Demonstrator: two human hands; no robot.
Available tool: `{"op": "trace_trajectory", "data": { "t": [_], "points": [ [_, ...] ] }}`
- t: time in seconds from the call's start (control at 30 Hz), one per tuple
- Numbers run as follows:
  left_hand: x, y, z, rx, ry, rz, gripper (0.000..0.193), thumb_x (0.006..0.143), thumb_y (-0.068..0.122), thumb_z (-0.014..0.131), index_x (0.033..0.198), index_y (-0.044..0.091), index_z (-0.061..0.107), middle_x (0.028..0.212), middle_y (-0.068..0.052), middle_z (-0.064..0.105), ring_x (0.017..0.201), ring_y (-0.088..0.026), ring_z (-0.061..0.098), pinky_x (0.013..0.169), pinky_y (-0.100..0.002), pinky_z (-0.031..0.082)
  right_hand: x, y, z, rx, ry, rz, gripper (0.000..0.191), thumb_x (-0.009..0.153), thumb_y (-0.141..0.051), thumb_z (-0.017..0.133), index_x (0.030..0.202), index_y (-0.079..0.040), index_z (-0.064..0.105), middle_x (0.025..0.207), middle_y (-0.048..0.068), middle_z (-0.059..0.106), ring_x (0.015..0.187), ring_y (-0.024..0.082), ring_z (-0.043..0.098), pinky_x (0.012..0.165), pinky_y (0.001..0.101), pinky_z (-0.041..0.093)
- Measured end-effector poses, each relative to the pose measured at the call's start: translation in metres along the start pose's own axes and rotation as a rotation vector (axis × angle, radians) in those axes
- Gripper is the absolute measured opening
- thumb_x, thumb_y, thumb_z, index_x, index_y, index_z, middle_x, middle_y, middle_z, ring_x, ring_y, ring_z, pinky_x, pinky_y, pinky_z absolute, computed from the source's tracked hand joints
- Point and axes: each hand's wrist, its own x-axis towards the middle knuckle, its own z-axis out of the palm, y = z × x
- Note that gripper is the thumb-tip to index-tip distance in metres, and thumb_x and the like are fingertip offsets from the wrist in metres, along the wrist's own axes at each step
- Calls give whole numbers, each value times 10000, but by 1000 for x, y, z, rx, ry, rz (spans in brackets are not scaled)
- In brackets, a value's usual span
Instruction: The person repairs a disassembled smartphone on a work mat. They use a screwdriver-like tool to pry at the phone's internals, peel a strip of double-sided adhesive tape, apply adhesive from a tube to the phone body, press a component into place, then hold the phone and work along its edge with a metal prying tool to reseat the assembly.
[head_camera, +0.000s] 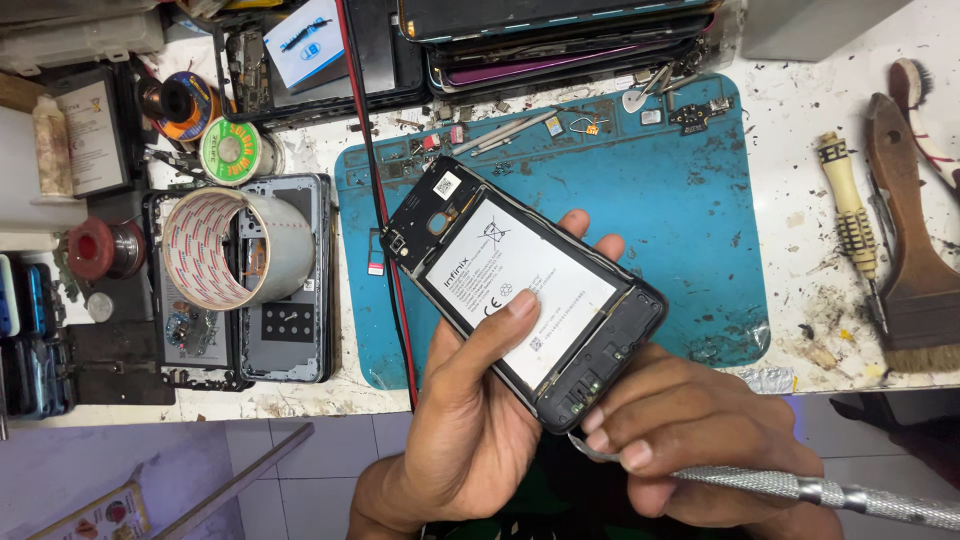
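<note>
Blue mat (690, 200) — left hand (470, 420) cradling phone (520, 290)

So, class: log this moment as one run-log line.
left hand: holds open phone, thumb on battery | right hand: metal tool at phone's bottom edge | under: blue mat
</note>
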Motion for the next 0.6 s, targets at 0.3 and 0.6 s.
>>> {"op": "trace_trajectory", "data": {
  "t": [0.3, 0.6],
  "points": [
    [1, 1, -2, 9, -1, -35, 560, 1036, 64, 504, 1548, -44, 303, 1605, -221, 415, 1467, -367, 453, 1172, -495, 470, 31, -8, 5, -4, 7, 112, 175, 1011, -212, 738, 1091, -76, 662, 1023, 122, 777, 986, 254, 765, 891, 396, 673],
    [2, 1, -3, 24, -14, -92, 566, 1035, 70, 506, 1553, -39, 306, 1590, -210, 429, 1486, -359, 437, 1176, -491, 470, -26, 19, 7, -8, 217, 144, 275, 971, -352, 738, 959, -84, 675, 855, 82, 789, 769, 165, 799, 720, 320, 651]
  ]
}}
